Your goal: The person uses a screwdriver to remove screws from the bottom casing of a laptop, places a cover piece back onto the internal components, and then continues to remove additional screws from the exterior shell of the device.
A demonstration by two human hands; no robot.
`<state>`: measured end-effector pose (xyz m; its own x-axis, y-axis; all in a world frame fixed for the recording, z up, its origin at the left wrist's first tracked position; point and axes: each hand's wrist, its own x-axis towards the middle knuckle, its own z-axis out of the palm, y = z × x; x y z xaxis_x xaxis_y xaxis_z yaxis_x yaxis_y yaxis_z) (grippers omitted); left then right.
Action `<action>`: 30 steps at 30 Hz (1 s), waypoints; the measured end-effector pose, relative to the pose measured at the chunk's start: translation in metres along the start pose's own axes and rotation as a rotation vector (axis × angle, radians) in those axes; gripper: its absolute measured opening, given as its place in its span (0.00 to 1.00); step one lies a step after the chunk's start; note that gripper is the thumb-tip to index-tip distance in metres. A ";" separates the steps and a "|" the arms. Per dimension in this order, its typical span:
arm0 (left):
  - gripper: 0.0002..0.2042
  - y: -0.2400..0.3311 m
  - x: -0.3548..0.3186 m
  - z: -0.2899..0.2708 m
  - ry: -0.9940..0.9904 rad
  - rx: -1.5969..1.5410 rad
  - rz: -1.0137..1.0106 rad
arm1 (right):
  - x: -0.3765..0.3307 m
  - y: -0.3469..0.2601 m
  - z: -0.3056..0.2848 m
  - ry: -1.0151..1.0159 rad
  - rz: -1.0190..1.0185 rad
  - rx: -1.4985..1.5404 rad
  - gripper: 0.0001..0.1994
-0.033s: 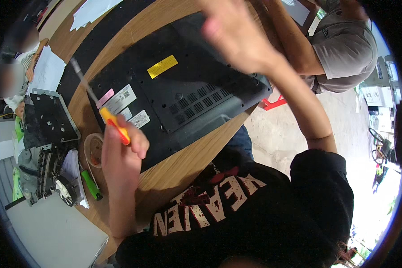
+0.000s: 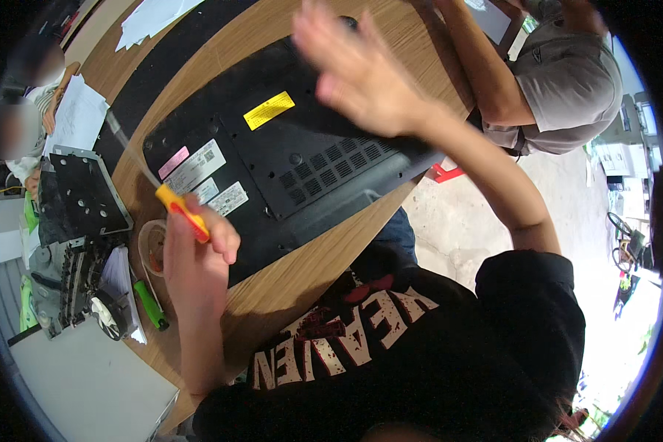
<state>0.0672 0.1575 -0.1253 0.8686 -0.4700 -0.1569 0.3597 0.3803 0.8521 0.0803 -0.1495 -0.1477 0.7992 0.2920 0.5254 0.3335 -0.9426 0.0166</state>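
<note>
I look down at a wooden table (image 2: 324, 254) where a black laptop (image 2: 287, 158) lies upside down, its base panel facing up. My left hand (image 2: 195, 254) is closed in a fist around a screwdriver (image 2: 171, 200) with a yellow and red handle; its thin metal shaft rises up and to the left, blurred, above the laptop's left corner. That hand hovers at the near left edge of the laptop. My right hand (image 2: 353, 70) is open with fingers spread wide, blurred, over the laptop's far right part; I cannot tell whether it touches the panel.

On the base panel I see a yellow label (image 2: 269, 110), a pink label (image 2: 173, 162) and white stickers (image 2: 199, 166) near the left side, with a grid of vent slots (image 2: 324, 168) toward the middle.

Just left of my left hand sits a roll of tape (image 2: 151, 247), with a green marker-like tool (image 2: 149, 302) near it. Further left lie dismantled metal parts (image 2: 81, 199) and white papers (image 2: 74, 118). Another person in a grey shirt (image 2: 567, 81) sits at the far right, one forearm resting on the table edge.
</note>
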 end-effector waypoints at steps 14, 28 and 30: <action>0.13 -0.037 -0.030 -0.021 0.186 0.287 0.361 | 0.110 0.023 0.013 -0.069 0.003 0.103 0.33; 0.08 -0.057 -0.032 -0.045 -0.101 0.464 0.505 | 0.127 -0.098 0.079 0.042 -0.291 0.203 0.33; 0.08 -0.059 -0.034 -0.047 -0.096 0.439 0.495 | 0.125 -0.117 0.053 0.091 -0.185 0.404 0.31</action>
<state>0.0327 0.1880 -0.1938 0.8540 -0.4000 0.3327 -0.2632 0.2195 0.9394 0.1677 0.0063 -0.1286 0.6667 0.4172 0.6177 0.6495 -0.7317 -0.2069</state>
